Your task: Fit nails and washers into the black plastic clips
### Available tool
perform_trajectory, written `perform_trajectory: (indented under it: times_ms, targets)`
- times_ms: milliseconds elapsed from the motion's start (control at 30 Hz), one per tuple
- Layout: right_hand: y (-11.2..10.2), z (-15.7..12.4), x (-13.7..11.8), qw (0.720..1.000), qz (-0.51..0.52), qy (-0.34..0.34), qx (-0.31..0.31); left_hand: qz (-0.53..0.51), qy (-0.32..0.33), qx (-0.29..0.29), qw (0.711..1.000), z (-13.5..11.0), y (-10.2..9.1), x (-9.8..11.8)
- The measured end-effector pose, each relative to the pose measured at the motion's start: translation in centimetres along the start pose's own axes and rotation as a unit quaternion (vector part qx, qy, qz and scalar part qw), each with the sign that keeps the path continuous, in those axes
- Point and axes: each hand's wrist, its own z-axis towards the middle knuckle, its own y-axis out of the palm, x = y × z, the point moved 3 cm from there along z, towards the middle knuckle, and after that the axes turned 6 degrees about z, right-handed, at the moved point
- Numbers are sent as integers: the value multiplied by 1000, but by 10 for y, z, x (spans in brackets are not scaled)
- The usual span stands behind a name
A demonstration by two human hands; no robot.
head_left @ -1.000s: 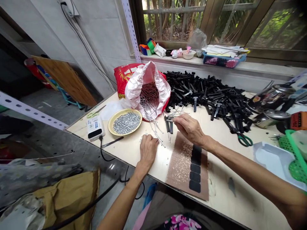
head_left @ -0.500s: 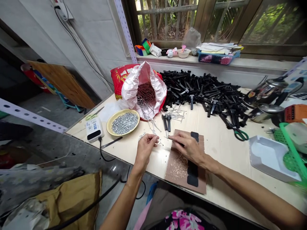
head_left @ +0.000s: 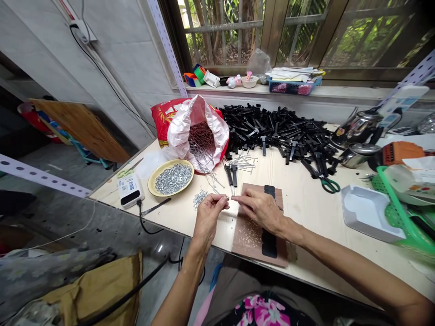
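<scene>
Head view: pinching a thin silvery metal rod (head_left: pixel 231 198) between closed left grip (head_left: pixel 210 210) and right grip (head_left: pixel 263 210).
Just beyond the grip, two slim black bars (head_left: pixel 234 171).

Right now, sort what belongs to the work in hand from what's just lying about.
Probably the work: metal rods, open bag, dish of metal bits, black plastic pieces.

Probably just lying about: kettle, white tray, green-handled scissors, pink toy.
</scene>
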Motion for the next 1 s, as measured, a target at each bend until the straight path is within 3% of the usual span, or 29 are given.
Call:
perform_trajectory:
  times_ms: [267, 533, 867, 1000]
  targets:
    - [-2, -5, -1, 999, -27, 24, 21, -17, -58, -18, 998, -1, 2, -3]
    - [-2, -8, -6, 996, -63, 58, 39, 12, -5, -3, 1000, -2, 5, -4]
    - [-1, -5, -12, 989, -133, 19, 60, 3, -19, -20, 1000, -3, 2, -3]
    - [4, -4, -9, 992, -114, 39, 39, 3, -19, -25, 1000, -2, 0, -3]
